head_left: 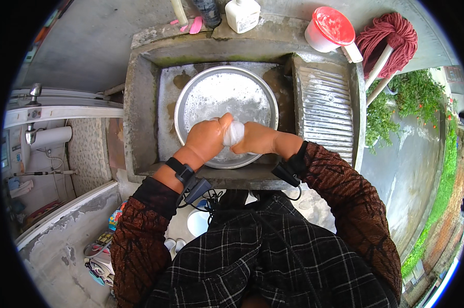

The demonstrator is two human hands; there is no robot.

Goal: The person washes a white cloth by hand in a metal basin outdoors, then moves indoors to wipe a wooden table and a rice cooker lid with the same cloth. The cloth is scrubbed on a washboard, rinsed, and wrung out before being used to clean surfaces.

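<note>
A bunched wet white cloth (234,133) is gripped between my two hands over the near part of a round metal basin (274,100). My left hand (209,136) closes around its left end, and my right hand (257,138) holds its right end. Soapy water (224,92) with white foam fills part of the basin. The basin stands inside a concrete sink (141,115), whose floor is wet and sudsy. What my palms cover is hidden.
A ridged washboard slab (326,111) forms the sink's right side. On the back ledge stand a white plastic bottle (242,16) and a red-and-white tub (324,32), with a brush (352,52) beside it. A red string mop (393,38) leans at the right; a bucket (198,222) stands below.
</note>
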